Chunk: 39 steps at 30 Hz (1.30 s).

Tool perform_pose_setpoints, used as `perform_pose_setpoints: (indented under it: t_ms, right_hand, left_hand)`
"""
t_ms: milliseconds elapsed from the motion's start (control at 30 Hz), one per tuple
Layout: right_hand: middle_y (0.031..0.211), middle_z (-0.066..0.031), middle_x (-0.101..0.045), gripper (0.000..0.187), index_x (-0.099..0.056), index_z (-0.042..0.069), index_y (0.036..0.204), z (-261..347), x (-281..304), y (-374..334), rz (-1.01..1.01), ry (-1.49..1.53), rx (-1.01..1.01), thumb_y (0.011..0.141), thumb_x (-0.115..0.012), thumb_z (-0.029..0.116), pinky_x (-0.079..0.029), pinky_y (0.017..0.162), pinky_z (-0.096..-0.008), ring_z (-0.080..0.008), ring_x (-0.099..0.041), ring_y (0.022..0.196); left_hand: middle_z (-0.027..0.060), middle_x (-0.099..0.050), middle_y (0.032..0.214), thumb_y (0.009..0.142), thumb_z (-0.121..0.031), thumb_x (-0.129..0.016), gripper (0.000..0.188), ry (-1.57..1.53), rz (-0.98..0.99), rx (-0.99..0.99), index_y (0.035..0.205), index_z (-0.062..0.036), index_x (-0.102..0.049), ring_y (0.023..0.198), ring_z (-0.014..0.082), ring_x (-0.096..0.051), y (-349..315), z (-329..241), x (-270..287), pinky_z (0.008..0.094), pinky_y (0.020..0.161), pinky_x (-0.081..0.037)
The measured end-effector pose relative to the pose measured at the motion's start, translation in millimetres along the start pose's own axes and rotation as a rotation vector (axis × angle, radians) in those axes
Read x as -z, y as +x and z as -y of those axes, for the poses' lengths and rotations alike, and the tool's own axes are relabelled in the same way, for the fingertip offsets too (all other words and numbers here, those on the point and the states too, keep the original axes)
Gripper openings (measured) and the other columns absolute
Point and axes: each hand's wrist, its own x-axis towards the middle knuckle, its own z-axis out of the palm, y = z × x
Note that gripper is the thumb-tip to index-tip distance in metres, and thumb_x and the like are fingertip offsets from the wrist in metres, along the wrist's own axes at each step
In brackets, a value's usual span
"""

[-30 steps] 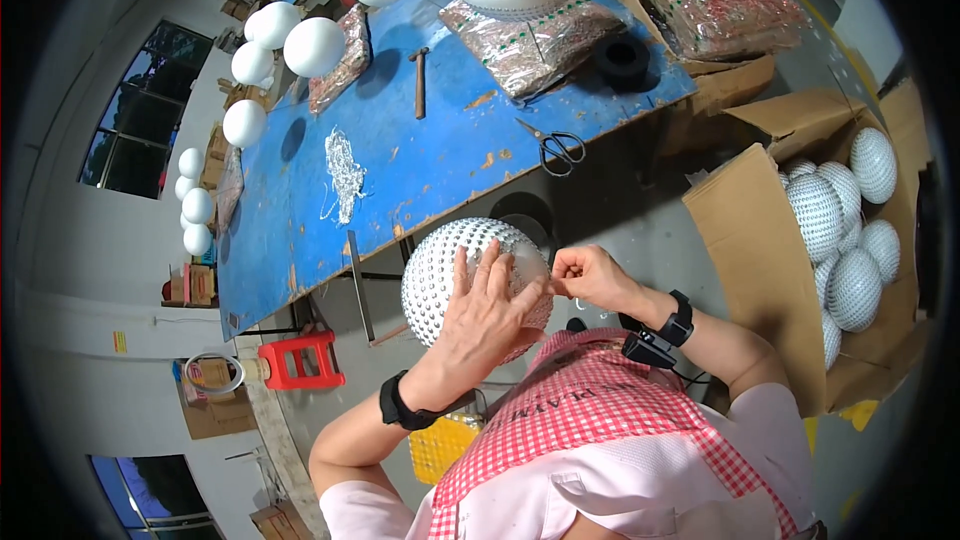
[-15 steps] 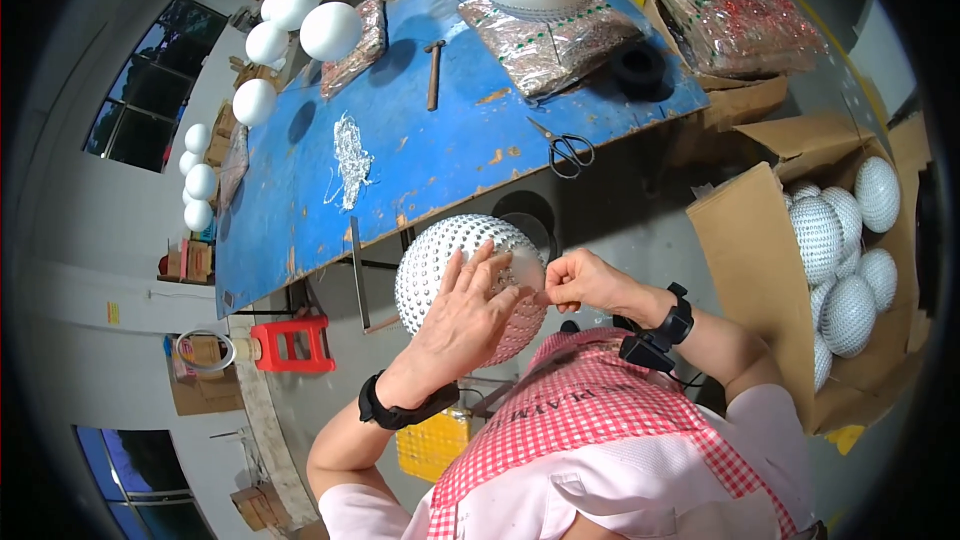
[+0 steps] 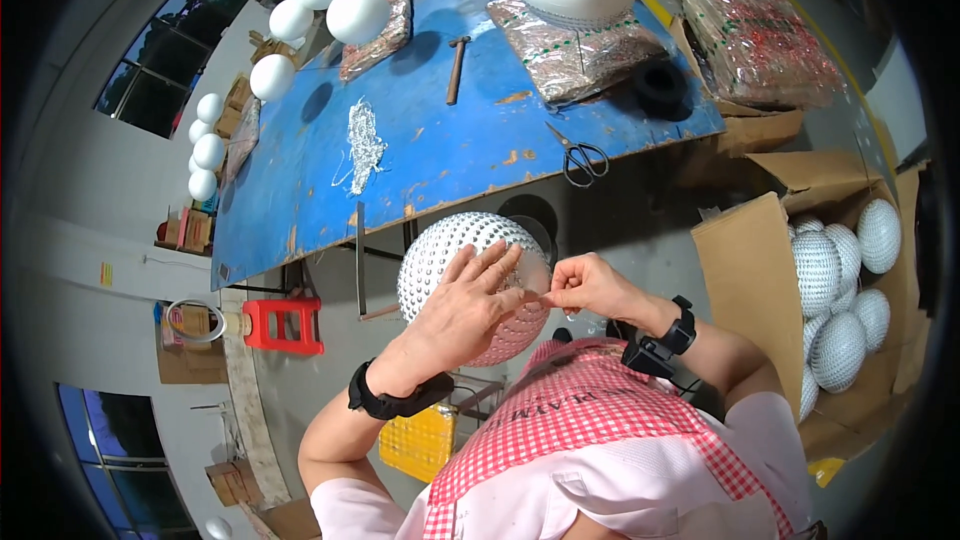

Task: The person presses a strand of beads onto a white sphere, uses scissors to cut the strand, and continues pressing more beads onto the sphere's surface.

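A large white ball (image 3: 432,265) covered in rows of small silver studs is in front of me, with a smooth white patch at its right side. My left hand (image 3: 462,305) lies over its near side, fingers spread and stretched across the studs, thumb pointing to the right. Thumb and fingers of my right hand (image 3: 590,290) are pinched together at the ball's right edge, close to my left thumb. What they pinch is too small to make out. Something thin and shiny shows just under the right hand.
Ahead stands a blue table (image 3: 420,145) bearing scissors (image 3: 580,158), a hammer (image 3: 456,72), a silver strand bundle (image 3: 364,145) and plain white balls (image 3: 358,15). At right, a cardboard box (image 3: 750,275) contains studded balls (image 3: 838,350). A red stool (image 3: 284,327) stands left.
The view has shifted slightly, so the table and its things sit a little further right and higher. Both hands stay at the ball, with only slight movement of the fingers.
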Motion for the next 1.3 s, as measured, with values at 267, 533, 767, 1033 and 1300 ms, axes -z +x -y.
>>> perform_pose_setpoints:
  t_ms: [267,533,767,1033,1300]
  right_hand:
    - [0.063,0.0016,-0.056,0.011,-0.06,0.003,0.075,13,-8,-4,-0.032,0.09,-0.097,0.082,-0.066,0.008,-0.04,0.049,-0.0196,-0.0044,-0.051,0.056]
    - [0.064,0.0035,-0.055,0.014,-0.061,0.005,0.075,9,-4,-5,0.098,0.222,-0.18,0.081,-0.069,0.014,-0.037,0.048,-0.0175,-0.0033,-0.048,0.055]
    - [0.064,0.0022,-0.057,0.016,-0.06,0.005,0.076,4,-8,-1,0.055,0.054,-0.101,0.084,-0.069,0.015,-0.041,0.049,-0.0183,-0.0036,-0.052,0.056]
    - [0.062,0.0012,-0.057,0.018,-0.057,0.003,0.074,-1,-9,4,-0.007,-0.02,-0.046,0.082,-0.071,0.01,-0.042,0.049,-0.0193,-0.004,-0.052,0.056]
    - [0.063,0.001,-0.057,0.018,-0.056,0.003,0.073,0,-13,10,-0.039,-0.017,-0.058,0.083,-0.07,0.01,-0.042,0.049,-0.0192,-0.0035,-0.052,0.055]
  left_hand:
    - [0.0161,-0.046,0.135,0.079,-0.036,-0.067,0.035,0.029,-0.08,0.015,0.107,-0.0161,-0.063,0.133,0.0314,-0.034,-1,-11,-5,0.0513,0.109,-0.023]
    - [0.0151,-0.048,0.133,0.079,-0.032,-0.066,0.027,0.036,-0.114,-0.019,0.101,-0.0171,-0.068,0.131,0.0308,-0.036,-2,-8,-7,0.052,0.108,-0.025]
    - [0.009,-0.05,0.131,0.081,-0.032,-0.065,0.023,-0.002,-0.082,-0.052,0.099,-0.0185,-0.07,0.131,0.0296,-0.037,-6,-8,-1,0.0544,0.108,-0.024]
    - [0.0011,-0.057,0.122,0.078,-0.022,-0.068,0.048,-0.001,-0.1,0.032,0.124,-0.0193,-0.056,0.127,0.0209,-0.043,-14,-10,-5,0.0458,0.105,-0.029]
    - [0.01,-0.049,0.128,0.073,-0.022,-0.071,0.048,-0.017,-0.186,0.068,0.118,-0.0137,-0.058,0.123,0.0272,-0.044,-10,-13,-11,0.0456,0.104,-0.03]
